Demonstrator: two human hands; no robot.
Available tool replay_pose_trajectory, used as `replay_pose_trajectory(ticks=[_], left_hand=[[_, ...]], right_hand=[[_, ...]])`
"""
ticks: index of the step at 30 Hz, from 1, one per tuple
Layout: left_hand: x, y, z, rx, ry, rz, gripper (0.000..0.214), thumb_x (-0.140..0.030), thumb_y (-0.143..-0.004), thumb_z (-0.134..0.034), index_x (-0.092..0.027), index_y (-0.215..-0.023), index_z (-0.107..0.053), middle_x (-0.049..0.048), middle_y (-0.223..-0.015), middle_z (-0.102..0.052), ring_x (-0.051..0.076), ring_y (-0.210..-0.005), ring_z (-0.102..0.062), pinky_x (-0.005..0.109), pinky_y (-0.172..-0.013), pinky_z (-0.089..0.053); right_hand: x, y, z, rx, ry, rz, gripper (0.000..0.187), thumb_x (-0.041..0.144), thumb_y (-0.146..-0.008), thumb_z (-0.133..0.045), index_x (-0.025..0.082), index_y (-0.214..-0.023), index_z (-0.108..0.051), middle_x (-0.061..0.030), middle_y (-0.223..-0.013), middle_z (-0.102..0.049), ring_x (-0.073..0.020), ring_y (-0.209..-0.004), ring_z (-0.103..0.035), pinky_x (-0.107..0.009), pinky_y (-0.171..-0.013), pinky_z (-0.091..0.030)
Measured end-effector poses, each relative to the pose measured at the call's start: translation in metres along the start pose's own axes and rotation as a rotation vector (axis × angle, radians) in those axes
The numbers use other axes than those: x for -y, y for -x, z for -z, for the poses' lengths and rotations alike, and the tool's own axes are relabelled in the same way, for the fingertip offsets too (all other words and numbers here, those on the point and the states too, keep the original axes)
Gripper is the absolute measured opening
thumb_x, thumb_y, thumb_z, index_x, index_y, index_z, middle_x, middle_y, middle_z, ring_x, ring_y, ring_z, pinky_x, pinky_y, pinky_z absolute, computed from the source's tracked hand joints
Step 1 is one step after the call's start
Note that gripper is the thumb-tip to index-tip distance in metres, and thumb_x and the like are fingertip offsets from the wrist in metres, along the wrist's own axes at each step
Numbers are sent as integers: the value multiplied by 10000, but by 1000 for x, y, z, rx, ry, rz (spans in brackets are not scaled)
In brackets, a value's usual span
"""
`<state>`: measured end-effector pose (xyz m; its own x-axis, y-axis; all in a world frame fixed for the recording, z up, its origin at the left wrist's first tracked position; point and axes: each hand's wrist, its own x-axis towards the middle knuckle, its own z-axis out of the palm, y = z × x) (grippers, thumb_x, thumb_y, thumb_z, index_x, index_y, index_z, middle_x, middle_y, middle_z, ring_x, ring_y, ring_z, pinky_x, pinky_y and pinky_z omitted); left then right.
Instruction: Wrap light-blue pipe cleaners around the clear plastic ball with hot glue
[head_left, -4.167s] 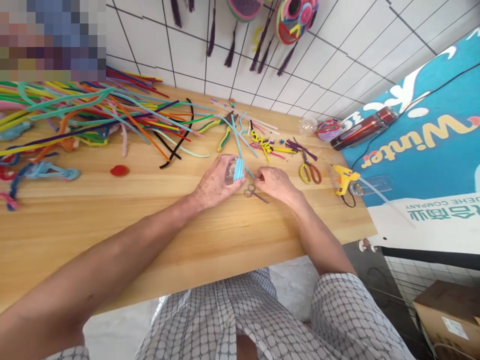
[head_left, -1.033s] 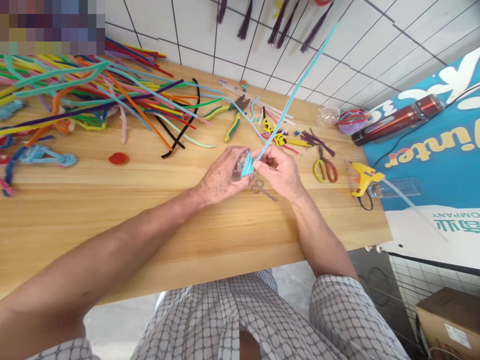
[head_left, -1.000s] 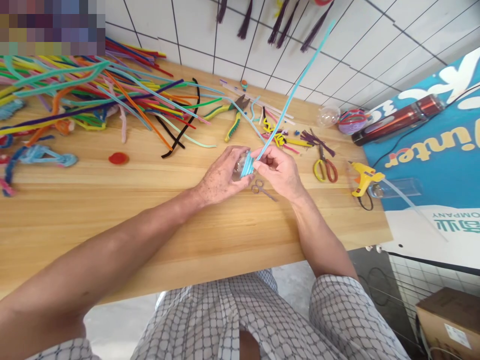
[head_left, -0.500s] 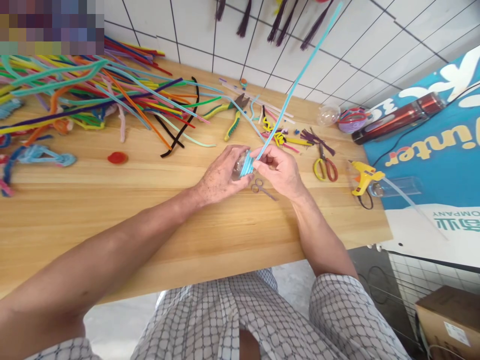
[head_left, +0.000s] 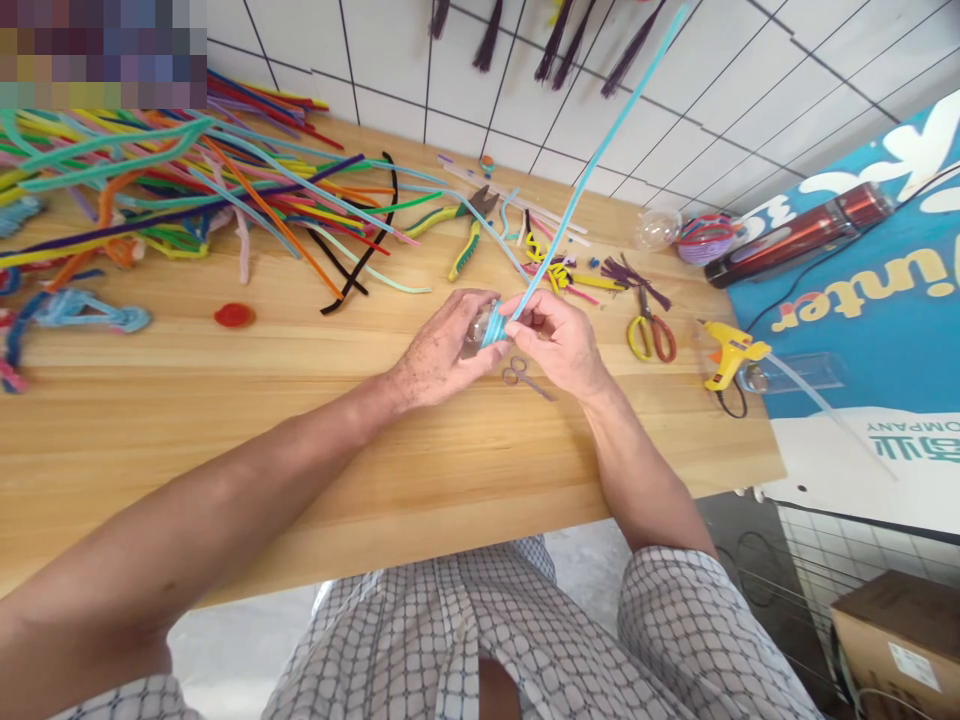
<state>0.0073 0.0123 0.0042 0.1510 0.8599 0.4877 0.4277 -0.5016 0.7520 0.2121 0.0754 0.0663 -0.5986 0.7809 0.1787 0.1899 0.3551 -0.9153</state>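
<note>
My left hand (head_left: 439, 350) is closed round a small clear plastic ball (head_left: 478, 335) with light blue pipe cleaner wound on it. My right hand (head_left: 559, 340) pinches the same light blue pipe cleaner (head_left: 592, 165) right beside the ball. Its long free end rises up and to the right toward the tiled wall. Both hands hover just above the wooden table (head_left: 300, 420). Small grey scissors (head_left: 525, 378) lie on the table directly below my right hand.
A big heap of coloured pipe cleaners (head_left: 187, 190) covers the table's far left. Pliers (head_left: 469, 235), yellow-handled scissors (head_left: 651, 335), a yellow glue gun (head_left: 727, 352), a red disc (head_left: 234, 315), a clear ball (head_left: 655, 230) and a red flask (head_left: 799, 235) lie around. The table's edge is at right.
Over four seconds the hands lifted the ball off the table and the pipe cleaner's free end swung up toward the wall. In the last second it tilted slightly further right.
</note>
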Motion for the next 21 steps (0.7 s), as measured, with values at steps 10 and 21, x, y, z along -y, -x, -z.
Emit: replay_pose_trajectory(ticks=[10, 21], left_hand=[[3, 1, 0, -28, -7, -31, 435, -457, -1094, -588, -206, -1449, -571, 159, -1405, -710, 287, -1276, -697, 472, -1122, -589], [0, 1, 0, -29, 14, 17, 445, -473, -1065, -615, -215, -1426, -588, 149, -1385, -719, 292, -1248, -717, 473, -1093, -613]], right_hand=[[7, 2, 0, 27, 15, -2, 506, 723, -932, -807, 226, -1019, -778, -13, -902, -720, -159, -792, -629, -306, -747, -549], [-1, 0, -4, -15, -90, -37, 451, 662, -882, -866, 235, -951, -737, 23, -827, -619, -142, -760, -558, -283, -695, -500]])
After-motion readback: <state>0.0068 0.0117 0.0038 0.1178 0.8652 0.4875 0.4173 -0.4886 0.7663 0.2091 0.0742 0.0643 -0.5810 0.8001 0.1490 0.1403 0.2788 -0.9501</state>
